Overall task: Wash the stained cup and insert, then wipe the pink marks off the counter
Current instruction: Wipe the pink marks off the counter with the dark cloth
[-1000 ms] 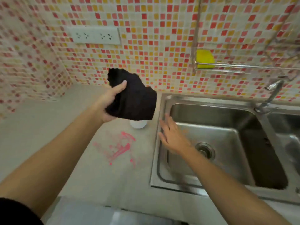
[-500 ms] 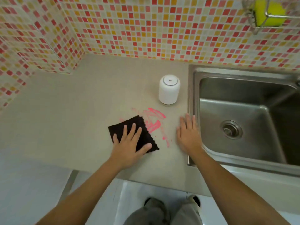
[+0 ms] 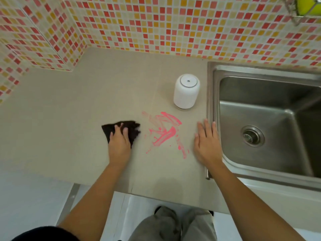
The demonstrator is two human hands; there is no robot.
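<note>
Since half a second ago the left hand has slid the dark cloth off the near edge of the pink marks. The cloth now lies just left of them, apart from the smears and bunched up rather than spread flat. The fingers of that hand are bent and dig into the cloth, gripping it against the worktop, with the wrist towards the front edge.

The right hand has stayed where it was, just right of the marks. It lies flat on the worktop, palm down, with the fingers straight and close together, and it holds nothing. Its outer edge lies along the steel rim of the sink.

The marks are still there: thick pink strokes in the middle, fainter streaks behind, and small splashes towards the front. The white cup stands just behind them and a little to the right, close to the sink rim and clear of both hands. Far behind the marks and to the right, a yellow sponge sits in a wire rack on the tiled wall.
</note>
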